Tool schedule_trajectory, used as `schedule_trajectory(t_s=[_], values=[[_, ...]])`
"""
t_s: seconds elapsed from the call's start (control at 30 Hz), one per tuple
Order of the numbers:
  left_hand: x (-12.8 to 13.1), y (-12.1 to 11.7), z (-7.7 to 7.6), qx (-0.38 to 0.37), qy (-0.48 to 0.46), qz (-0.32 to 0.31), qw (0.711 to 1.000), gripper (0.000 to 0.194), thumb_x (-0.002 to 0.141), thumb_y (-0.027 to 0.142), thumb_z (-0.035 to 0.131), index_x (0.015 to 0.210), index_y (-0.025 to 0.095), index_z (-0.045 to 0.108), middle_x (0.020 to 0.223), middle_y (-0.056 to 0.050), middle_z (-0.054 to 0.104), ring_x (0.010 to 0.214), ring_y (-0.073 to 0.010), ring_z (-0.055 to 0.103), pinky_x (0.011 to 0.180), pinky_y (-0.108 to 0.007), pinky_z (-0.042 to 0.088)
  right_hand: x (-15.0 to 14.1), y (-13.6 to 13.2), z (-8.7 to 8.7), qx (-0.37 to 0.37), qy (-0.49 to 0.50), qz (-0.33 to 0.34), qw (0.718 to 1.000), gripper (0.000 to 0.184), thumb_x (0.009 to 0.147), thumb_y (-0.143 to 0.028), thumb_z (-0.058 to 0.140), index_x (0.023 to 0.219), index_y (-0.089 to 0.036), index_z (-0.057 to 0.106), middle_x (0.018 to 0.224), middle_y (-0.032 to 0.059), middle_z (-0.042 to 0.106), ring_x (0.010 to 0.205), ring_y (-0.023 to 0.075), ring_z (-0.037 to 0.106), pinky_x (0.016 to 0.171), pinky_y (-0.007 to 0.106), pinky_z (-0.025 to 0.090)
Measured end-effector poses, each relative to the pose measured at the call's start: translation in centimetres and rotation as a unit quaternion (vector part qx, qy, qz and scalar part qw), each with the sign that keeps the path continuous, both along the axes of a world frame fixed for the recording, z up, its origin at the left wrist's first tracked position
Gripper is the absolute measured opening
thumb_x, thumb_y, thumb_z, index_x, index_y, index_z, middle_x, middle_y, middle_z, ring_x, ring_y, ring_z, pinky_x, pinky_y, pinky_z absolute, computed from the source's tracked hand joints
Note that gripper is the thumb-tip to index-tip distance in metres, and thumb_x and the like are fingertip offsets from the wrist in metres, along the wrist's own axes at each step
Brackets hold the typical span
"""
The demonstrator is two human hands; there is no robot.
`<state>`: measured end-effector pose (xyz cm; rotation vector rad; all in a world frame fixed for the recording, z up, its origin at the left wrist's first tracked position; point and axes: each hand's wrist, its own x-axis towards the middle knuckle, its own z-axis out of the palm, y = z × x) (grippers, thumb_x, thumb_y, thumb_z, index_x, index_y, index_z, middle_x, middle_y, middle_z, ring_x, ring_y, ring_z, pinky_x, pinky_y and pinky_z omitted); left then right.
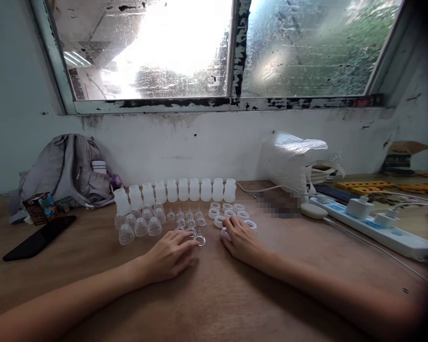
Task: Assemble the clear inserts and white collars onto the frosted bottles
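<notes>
left hand: bare, no ring or glove
right hand: bare, no ring or glove
forearms: uncovered, no sleeves, no watch or band showing

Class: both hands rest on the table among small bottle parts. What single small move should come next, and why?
Probably the left hand pinches up the clear nipple at its fingertips: it is the closest part, while the right hand already covers a white ring.

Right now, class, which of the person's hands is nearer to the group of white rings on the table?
The right hand. Its fingers reach the nearest of the white rings. The left hand lies further left, fingertips at the clear teats.
</notes>
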<state>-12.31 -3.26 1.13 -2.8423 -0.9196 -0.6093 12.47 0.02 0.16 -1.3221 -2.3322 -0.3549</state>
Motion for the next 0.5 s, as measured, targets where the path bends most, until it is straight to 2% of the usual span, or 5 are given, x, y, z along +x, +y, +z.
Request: schedule_trajectory(t_s=[0.1, 0.2, 0.33, 0.4, 0.5], values=[[2.1, 0.3, -0.4, -0.017, 0.004, 0.032, 0.999, 0.035, 0.085, 0.033, 0.042, 0.117, 0.022, 0.047, 0.122, -0.010, 0.048, 0.109, -0.0251, 0.045, 0.090, -0.045, 0.038, 0.6, 0.5, -0.3, -0.044, 0.031, 0.053, 0.997, 0.011, 0.081, -0.021, 0.043, 0.089, -0.015, 0.048, 0.090, 0.0100, 0.048, 0.079, 0.0201, 0.049, 0.071, 0.033, 0.044], [2.8, 0.3, -0.9, -0.054, -0.021, 0.042, 0.997, 0.033, 0.084, 0.031, 0.044, 0.115, 0.019, 0.048, 0.123, -0.012, 0.045, 0.112, -0.0250, 0.044, 0.092, -0.043, 0.039, 0.7, 0.5, -0.4, -0.065, 0.065, 0.119, 0.989, 0.008, 0.083, -0.020, 0.041, 0.087, -0.018, 0.047, 0.091, 0.0081, 0.049, 0.081, 0.0181, 0.050, 0.073, 0.032, 0.044], [2.3, 0.0, -1.0, -0.099, -0.076, -0.014, 0.992, 0.032, 0.084, 0.023, 0.043, 0.115, 0.019, 0.046, 0.122, -0.010, 0.043, 0.113, -0.0195, 0.043, 0.097, -0.035, 0.038, 0.3, 0.4, -0.5, -0.082, 0.131, 0.167, 0.974, 0.007, 0.084, -0.021, 0.042, 0.090, -0.019, 0.044, 0.095, 0.0076, 0.053, 0.083, 0.0173, 0.053, 0.074, 0.031, 0.045], [2.1, -0.2, -0.7, -0.107, -0.092, -0.043, 0.989, 0.035, 0.084, 0.020, 0.042, 0.118, 0.019, 0.043, 0.123, -0.010, 0.042, 0.113, -0.0181, 0.043, 0.097, -0.034, 0.038, 0.2, 0.3, -0.6, -0.066, 0.195, 0.172, 0.963, 0.008, 0.086, -0.023, 0.041, 0.094, -0.020, 0.041, 0.104, 0.0091, 0.054, 0.089, 0.0175, 0.055, 0.077, 0.032, 0.045], [2.1, -0.5, -0.3, -0.115, -0.087, -0.075, 0.987, 0.039, 0.084, 0.021, 0.042, 0.123, 0.019, 0.040, 0.125, -0.010, 0.040, 0.114, -0.0183, 0.042, 0.098, -0.034, 0.037, 0.2, 0.1, -0.6, -0.033, 0.272, 0.192, 0.942, 0.014, 0.086, -0.023, 0.041, 0.100, -0.022, 0.037, 0.121, 0.0119, 0.047, 0.103, 0.0186, 0.051, 0.082, 0.034, 0.044]])
